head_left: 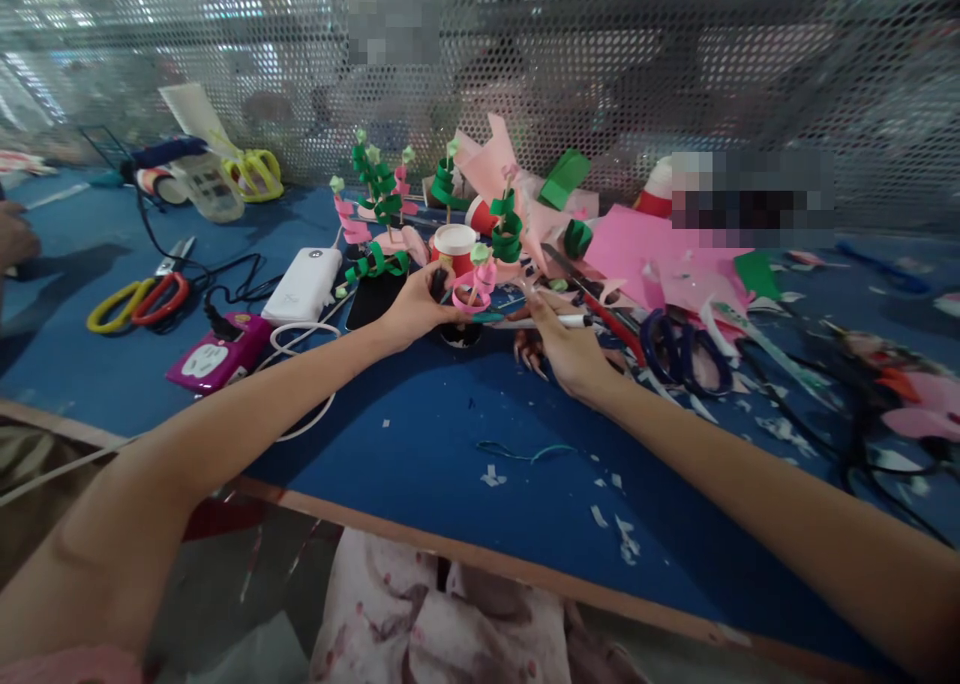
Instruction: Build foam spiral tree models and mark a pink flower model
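Note:
My left hand is closed around something dark, with a small pink paper curl topped by a pale green star at its fingertips. In my right hand is a white and dark pen, held level, its teal end near the left fingertips. Behind my hands stands a red and white paper cup. Green paper spirals and pink ones on sticks, with pale star tips, rise behind and left of it. A black phone lies beside my left hand.
Left: yellow-and-red scissors, a purple power socket, a white power bank and cables. Right: pink paper sheets, blue-handled scissors and paper scraps. A metal mesh stands behind. Another person's hand shows far left.

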Tool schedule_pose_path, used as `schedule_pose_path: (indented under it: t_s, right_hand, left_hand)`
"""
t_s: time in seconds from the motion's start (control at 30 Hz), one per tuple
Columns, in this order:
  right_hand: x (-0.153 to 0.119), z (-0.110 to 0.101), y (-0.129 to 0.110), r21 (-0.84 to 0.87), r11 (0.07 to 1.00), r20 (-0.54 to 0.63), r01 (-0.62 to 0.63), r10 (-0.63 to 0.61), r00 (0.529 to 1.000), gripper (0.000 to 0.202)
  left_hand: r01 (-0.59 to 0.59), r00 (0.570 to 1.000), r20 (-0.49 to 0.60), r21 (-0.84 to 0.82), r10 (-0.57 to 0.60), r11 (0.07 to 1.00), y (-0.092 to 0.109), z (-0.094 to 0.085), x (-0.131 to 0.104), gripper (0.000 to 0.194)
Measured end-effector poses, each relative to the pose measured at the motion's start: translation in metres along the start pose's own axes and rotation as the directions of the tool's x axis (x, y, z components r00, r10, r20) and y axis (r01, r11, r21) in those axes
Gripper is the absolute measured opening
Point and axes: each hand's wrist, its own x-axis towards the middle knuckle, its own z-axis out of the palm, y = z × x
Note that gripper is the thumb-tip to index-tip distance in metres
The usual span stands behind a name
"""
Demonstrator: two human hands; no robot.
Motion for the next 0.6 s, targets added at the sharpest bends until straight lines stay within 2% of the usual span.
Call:
schedule_pose_path:
  t_s: [0.6]
  right_hand:
    - [-0.0017, 0.0011, -0.0023, 0.014, 1.0, -0.003, 0.017, -0.017, 1.0, 0.047]
  left_hand:
    - [-0.016, 0.999, -0.042, -0.01, 0.015, 1.0, -0.0005, -0.001, 0.0029, 0.046]
